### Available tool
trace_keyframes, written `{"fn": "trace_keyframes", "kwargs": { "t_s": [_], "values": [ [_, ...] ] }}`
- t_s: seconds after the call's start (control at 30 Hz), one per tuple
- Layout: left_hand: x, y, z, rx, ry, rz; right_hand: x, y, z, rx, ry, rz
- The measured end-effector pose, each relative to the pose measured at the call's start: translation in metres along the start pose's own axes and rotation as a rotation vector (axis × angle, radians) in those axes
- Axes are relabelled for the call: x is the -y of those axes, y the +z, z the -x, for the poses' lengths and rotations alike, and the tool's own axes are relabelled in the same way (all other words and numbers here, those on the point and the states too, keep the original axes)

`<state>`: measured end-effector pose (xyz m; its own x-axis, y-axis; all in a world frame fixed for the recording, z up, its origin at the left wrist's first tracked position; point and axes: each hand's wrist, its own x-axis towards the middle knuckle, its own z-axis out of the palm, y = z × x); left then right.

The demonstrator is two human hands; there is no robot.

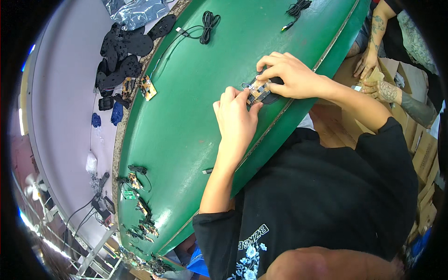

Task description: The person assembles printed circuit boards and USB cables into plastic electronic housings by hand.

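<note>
A tan circuit board (257, 90) with dark components is between my two hands, over the green conveyor belt near its front edge. Beneath it shows part of a black plastic shell (271, 98). My left hand (237, 112) is closed on the board's lower left side, with thumb and index finger at its edge. From the right, my right hand (293, 77) grips the far and right sides with bent fingers. A thin wire loop (245, 86) sticks out at the board's left end. The fingers partly cover both board and shell.
Black cables (209, 28) lie coiled on the green belt (186, 107), beside another board (148, 87). More boards and cables (142, 210) sit at the lower left. Black plastic shells (123, 56) rest on the lilac table (65, 93). A co-worker's hands (371, 77) are at the right, by cardboard boxes (422, 158).
</note>
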<state>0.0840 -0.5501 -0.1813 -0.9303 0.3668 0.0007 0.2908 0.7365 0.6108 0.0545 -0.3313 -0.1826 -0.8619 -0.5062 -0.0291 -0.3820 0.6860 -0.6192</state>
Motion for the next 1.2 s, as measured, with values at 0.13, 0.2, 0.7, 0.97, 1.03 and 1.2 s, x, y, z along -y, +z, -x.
{"fn": "trace_keyframes", "kwargs": {
  "t_s": [0.13, 0.2, 0.7, 0.97, 1.03, 1.2],
  "values": [
    [-0.003, -0.001, 0.000, -0.013, 0.007, -0.005, 0.004, 0.004, -0.008, -0.025, 0.130, -0.062],
    [-0.003, -0.001, 0.000, -0.008, -0.014, -0.004, 0.006, 0.008, -0.009, -0.046, 0.130, -0.064],
    [-0.009, 0.000, -0.001, 0.002, 0.006, -0.044, -0.008, -0.011, -0.004, 0.057, 0.071, -0.068],
    [-0.009, 0.003, 0.001, -0.022, 0.034, -0.041, 0.007, 0.004, 0.021, -0.154, -0.100, 0.247],
    [-0.010, 0.004, 0.000, -0.032, 0.020, -0.041, 0.005, 0.004, 0.019, -0.137, -0.077, 0.212],
    [-0.015, -0.002, -0.003, 0.032, 0.011, -0.061, -0.003, -0.008, 0.008, -0.059, 0.003, 0.018]
  ]
}}
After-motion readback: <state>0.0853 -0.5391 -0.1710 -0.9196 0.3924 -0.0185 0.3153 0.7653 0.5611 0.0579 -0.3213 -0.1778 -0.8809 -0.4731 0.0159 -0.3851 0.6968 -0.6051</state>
